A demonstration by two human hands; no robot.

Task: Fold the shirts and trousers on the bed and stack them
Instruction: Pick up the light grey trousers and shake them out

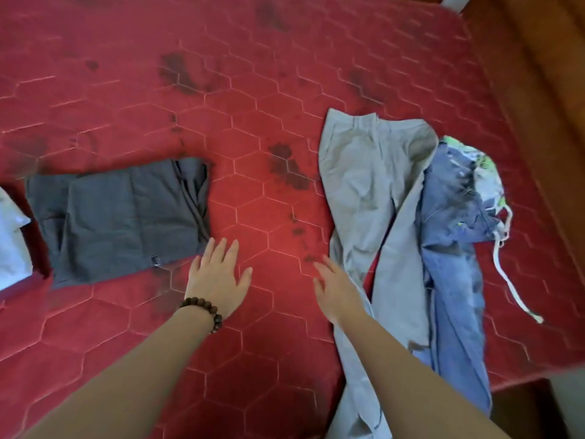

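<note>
A folded dark grey garment [123, 217] lies flat on the red mattress [285, 74] at the left. Unfolded light grey trousers [370, 201] stretch lengthwise at the right, partly over blue trousers [449, 248]. My left hand [218, 277], with a bead bracelet at the wrist, hovers flat and open just right of the dark garment. My right hand [335, 286] is open, fingers spread, at the left edge of the light grey trousers, blurred by motion. Neither hand holds anything.
A folded white piece of clothing [11, 236] shows at the far left edge. A white and green patterned cloth with a white drawstring [484, 179] lies beside the blue trousers. Wooden floor [538, 74] runs along the bed's right side.
</note>
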